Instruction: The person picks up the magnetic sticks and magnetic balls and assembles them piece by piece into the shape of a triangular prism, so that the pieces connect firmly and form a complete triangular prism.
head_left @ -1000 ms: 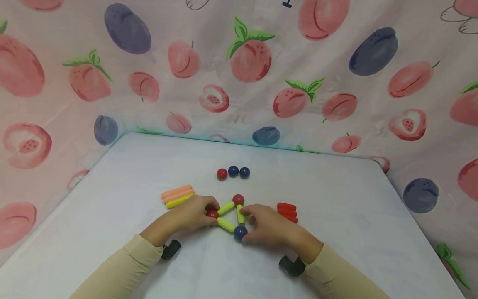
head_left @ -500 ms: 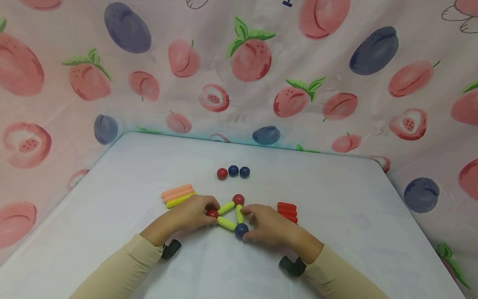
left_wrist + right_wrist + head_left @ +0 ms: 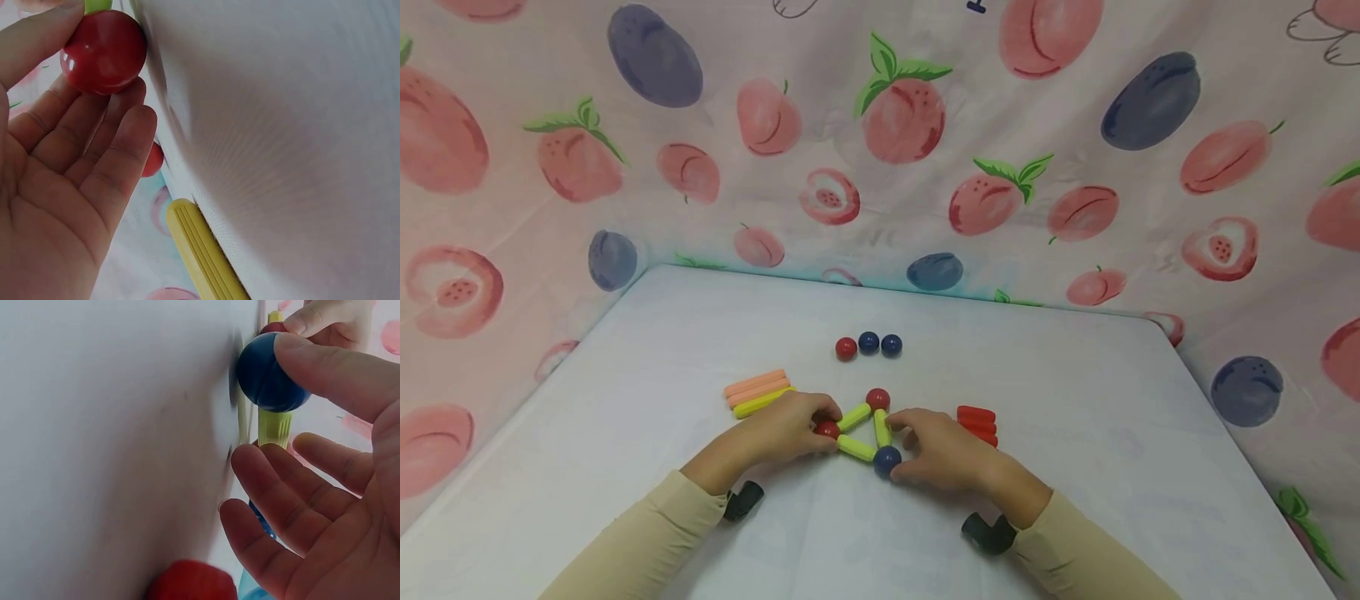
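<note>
A triangle of three yellow-green sticks and three balls lies on the white table. My left hand (image 3: 790, 427) pinches the left red ball (image 3: 105, 52) between thumb and fingers. Another red ball (image 3: 877, 399) sits at the far corner, untouched. At the near corner is the blue ball (image 3: 887, 461), with the thumb of my right hand (image 3: 943, 450) pressing on its side. The right fingers stay spread loosely beside the right-hand stick (image 3: 882, 428), and the index fingertip appears to touch it. The near stick (image 3: 856, 448) runs between the left red ball and the blue ball.
Behind the triangle, a loose red ball (image 3: 846, 348) and two blue balls (image 3: 880, 343) stand in a row. Orange sticks (image 3: 756, 387) and a yellow stick (image 3: 762, 405) lie by the left hand. Short red sticks (image 3: 977, 425) lie beyond the right hand. A fruit-print cloth (image 3: 880, 200) hangs behind.
The blue ball has shifted slightly away from me and to the right, against the end of the right-hand stick, with my right thumb on it. My left hand has stayed nearly still.
</note>
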{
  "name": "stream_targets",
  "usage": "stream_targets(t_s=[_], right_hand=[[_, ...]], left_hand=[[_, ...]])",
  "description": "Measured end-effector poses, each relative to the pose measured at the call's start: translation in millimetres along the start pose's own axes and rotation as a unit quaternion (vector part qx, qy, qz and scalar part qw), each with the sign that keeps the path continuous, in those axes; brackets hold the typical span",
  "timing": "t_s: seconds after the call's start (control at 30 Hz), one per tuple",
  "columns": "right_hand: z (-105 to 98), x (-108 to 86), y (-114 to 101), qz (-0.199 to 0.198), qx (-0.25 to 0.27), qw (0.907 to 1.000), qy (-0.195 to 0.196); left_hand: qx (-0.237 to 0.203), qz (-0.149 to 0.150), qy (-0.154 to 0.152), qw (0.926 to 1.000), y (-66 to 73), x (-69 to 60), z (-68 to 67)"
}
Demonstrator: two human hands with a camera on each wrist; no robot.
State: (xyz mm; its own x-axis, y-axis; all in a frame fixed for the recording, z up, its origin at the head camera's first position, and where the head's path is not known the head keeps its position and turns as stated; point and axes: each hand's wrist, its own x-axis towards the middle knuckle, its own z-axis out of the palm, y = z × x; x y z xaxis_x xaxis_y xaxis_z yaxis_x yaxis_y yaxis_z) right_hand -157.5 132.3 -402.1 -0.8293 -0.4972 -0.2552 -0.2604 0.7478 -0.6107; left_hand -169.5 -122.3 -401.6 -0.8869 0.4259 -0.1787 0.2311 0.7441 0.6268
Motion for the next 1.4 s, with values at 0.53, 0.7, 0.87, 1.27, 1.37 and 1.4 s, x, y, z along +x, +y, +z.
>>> stream_targets(t_s=[0.53, 0.7, 0.87, 1.27, 1.37, 1.4], right_hand=[[-1.8, -1.9, -3.9, -0.019, -0.007, 0.9998, 0.009], [-0.4, -3.0, -4.9, -0.014, -0.002, 0.9999, 0.008], [0.7, -3.4, -4.3, -0.016, -0.002, 0.9998, 0.010], [1.0, -3.6, -3.2, -0.013, 0.004, 0.9998, 0.011], [0.8, -4.1, -2.3, -0.011, 0.005, 0.9999, 0.012], [0.6, -4.3, -1.9, -0.011, 0.005, 0.9999, 0.012]], left_hand=[[-0.026, -0.004, -0.005, 0.9996, -2.9, -4.5, -0.5], [-0.026, -0.005, -0.001, 0.9997, -4.7, -4.4, 0.7], [-0.028, 0.002, 0.000, 0.9996, -6.0, -4.8, 1.3], [-0.031, -0.011, -0.004, 0.9994, -3.7, -4.1, -1.1], [-0.039, -0.001, -0.003, 0.9992, -4.7, -5.2, -2.1], [-0.043, 0.003, -0.002, 0.9991, -5.0, -5.5, -2.4]])
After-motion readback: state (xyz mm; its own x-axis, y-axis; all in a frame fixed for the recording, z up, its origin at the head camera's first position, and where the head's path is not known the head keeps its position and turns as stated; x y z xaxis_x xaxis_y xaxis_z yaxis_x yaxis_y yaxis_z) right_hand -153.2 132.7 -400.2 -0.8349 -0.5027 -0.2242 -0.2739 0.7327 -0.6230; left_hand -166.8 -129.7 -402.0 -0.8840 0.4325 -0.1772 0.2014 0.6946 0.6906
